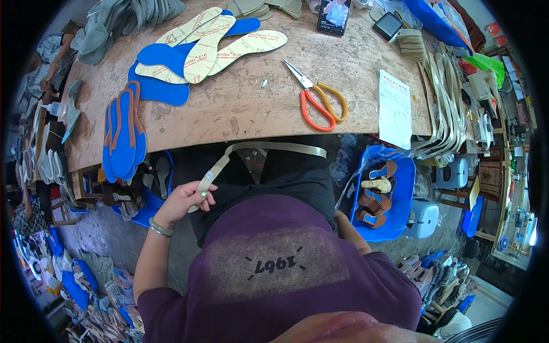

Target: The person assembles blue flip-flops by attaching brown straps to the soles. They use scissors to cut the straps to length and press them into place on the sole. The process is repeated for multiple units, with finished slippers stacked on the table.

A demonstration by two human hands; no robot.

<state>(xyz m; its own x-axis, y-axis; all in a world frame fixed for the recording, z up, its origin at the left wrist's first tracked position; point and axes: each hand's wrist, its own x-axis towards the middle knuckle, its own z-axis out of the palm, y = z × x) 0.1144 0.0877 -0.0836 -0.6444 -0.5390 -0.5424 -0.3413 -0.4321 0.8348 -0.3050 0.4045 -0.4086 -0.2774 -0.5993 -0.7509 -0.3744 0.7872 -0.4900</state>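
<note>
A long, narrow beige strip (pixel 277 146) lies across my lap along the near edge of the table, bending down at its left part. My left hand (pixel 187 200) pinches that left end between thumb and fingers, with a short tail showing below the grip. A bracelet circles the left wrist. My right forearm runs down beside my right hip, and the hand itself is hidden there. Nearest to that side stands a blue basket (pixel 407 197) holding several brown sandal pieces (pixel 374 201). Scissors (pixel 318 98) with one orange and one yellow handle lie on the table.
The wooden table (pixel 246 117) holds cream insole pieces (pixel 250 48), blue insoles (pixel 123 143), a phone (pixel 334 16) and a paper sheet (pixel 394 108). Long pale strips (pixel 449 97) hang over its right edge. A blue stool (pixel 422 217) stands right of the basket.
</note>
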